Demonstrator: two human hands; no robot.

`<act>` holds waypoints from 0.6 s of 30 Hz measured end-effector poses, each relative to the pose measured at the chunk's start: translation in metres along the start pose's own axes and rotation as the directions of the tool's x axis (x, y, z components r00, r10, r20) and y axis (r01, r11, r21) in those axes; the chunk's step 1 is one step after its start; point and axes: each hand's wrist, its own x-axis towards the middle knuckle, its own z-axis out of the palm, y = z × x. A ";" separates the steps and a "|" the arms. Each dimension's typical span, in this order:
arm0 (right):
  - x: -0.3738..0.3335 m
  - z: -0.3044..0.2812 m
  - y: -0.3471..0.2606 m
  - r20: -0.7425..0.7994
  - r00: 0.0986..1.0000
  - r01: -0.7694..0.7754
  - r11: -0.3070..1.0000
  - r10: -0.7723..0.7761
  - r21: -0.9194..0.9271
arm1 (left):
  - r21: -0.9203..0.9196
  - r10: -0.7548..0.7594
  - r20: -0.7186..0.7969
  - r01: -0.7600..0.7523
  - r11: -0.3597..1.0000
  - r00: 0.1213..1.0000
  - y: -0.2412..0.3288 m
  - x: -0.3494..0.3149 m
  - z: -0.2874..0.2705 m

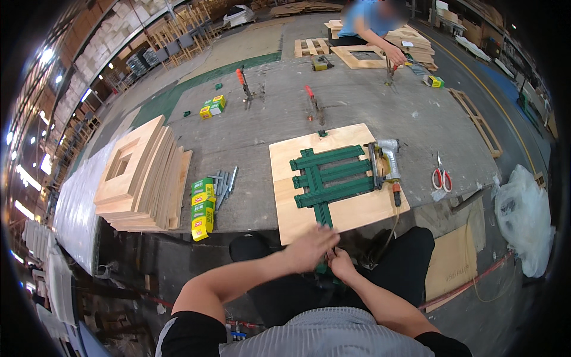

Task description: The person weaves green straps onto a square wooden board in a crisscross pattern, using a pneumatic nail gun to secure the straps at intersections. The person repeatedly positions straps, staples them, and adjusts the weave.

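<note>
Green webbing strips [334, 169] lie on a square plywood board [357, 220] in front of me. Several cross one upright strip, whose near end hangs over the board's edge toward my lap. My left hand [310, 247] reaches across that end with its fingers stretched out, slightly blurred. Just right of it, my right hand [341, 264] is closed around the hanging part of the strip; its grip is partly hidden. A pneumatic staple gun [389, 160] rests on the board's right side, against the ends of the cross strips.
Stacked wooden panels [134, 172] stand at left beside yellow-green boxes [203, 208] and metal staple strips [224, 183]. Red-handled scissors [441, 178] lie at right. Toggle clamps [244, 83] are farther back. Across the table, a person [372, 27] handles a wooden frame [360, 58].
</note>
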 end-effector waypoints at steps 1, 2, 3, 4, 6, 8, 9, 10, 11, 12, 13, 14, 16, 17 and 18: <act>0.005 -0.008 0.025 -0.063 0.960 0.257 0.948 -0.273 -0.190 | -0.046 0.115 -0.063 -0.118 0.992 0.991 0.015 -0.001 0.003; 0.009 -0.011 0.039 -0.047 0.847 0.476 0.796 -0.529 -0.374 | -0.166 0.143 -0.064 -0.151 0.974 0.988 0.027 -0.009 0.002; 0.015 -0.006 0.033 -0.026 0.952 0.288 0.925 -0.304 -0.247 | -0.299 0.106 -0.091 -0.129 0.946 0.990 0.032 -0.024 0.011; 0.019 -0.002 0.020 0.037 0.997 0.066 0.989 -0.062 -0.133 | -0.406 -0.065 -0.078 0.028 0.913 0.995 0.038 -0.040 0.023; 0.027 -0.003 0.011 0.111 0.978 -0.172 0.984 0.177 -0.052 | -0.584 -0.417 0.026 0.353 0.731 0.908 0.037 -0.041 0.030; 0.031 -0.008 0.002 0.128 0.984 -0.116 0.989 0.127 -0.090 | -0.656 -0.731 0.238 0.661 0.364 0.640 0.031 -0.028 0.042; 0.034 -0.010 0.000 0.138 0.986 -0.082 0.991 0.097 -0.110 | -0.667 -0.735 0.201 0.640 0.381 0.647 0.028 -0.022 0.051; 0.036 -0.010 -0.001 0.133 0.989 -0.051 0.992 0.066 -0.118 | -0.675 -0.739 0.166 0.622 0.398 0.653 0.024 -0.017 0.060; 0.037 -0.013 0.003 0.114 0.993 -0.023 0.991 0.038 -0.132 | -0.686 -0.732 0.128 0.592 0.422 0.670 0.016 -0.007 0.071; 0.039 -0.012 0.003 0.111 0.994 0.022 0.990 -0.006 -0.141 | -0.675 -0.664 0.257 0.622 0.396 0.702 0.003 -0.002 0.075; 0.042 -0.011 0.004 0.132 0.991 0.037 0.990 -0.019 -0.134 | -0.712 -0.662 0.218 0.581 0.395 0.717 -0.006 0.002 0.082; 0.045 -0.012 0.005 0.148 0.989 0.052 0.990 -0.032 -0.129 | -0.747 -0.657 0.176 0.534 0.396 0.733 -0.012 0.006 0.090; 0.043 -0.021 0.031 0.122 0.992 0.041 0.991 -0.026 -0.128 | -0.748 -0.610 0.273 0.563 0.351 0.744 -0.008 0.024 0.089; 0.045 -0.020 0.032 0.162 0.987 0.005 0.990 0.018 -0.142 | -0.729 -0.609 0.192 0.527 0.436 0.769 -0.013 0.022 0.095; 0.051 -0.018 0.028 0.200 0.978 -0.019 0.987 0.051 -0.161 | -0.700 -0.601 0.099 0.485 0.524 0.793 -0.021 0.021 0.102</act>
